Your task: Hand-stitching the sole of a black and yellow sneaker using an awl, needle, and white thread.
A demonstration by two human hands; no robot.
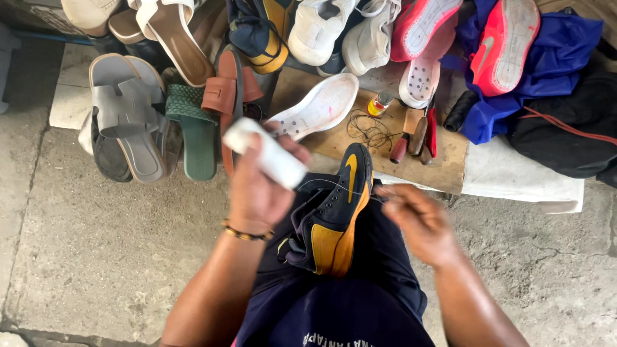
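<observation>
L hand (257, 193) is wrapped tight round a white cylindrical block (265, 153), raised above the lap, its upper end poking out past the fingers. R hand (419, 222) is pinched narrow on a thin thread (334, 187); thread runs taut from the R fingertips across toward the L hand, passing over the shoe. The navy and yellow sneaker (334, 215) rests on the person's lap betw. both hands, toe pointing away, sole side turned to the right.

Around: a wooden board (443, 157) lies on the concrete floor (96, 244) just beyond the knees. On it, a white shoe sole (318, 106) w/ tread up, a loose tangle of dark thread (369, 132), a small yellow-labelled bottle (379, 103), wood- and red-handled tools (414, 135), a black thread spool (461, 110). Left of the board: grey slide sandals (125, 115), a green woven sandal (193, 125), a brown strap sandal (225, 96). Farther back: white sneakers (344, 32), pink-soled shoes (469, 42) on blue cloth (565, 58), a black bag (565, 135) at right. White block partly hides the sole's heel end from view.
</observation>
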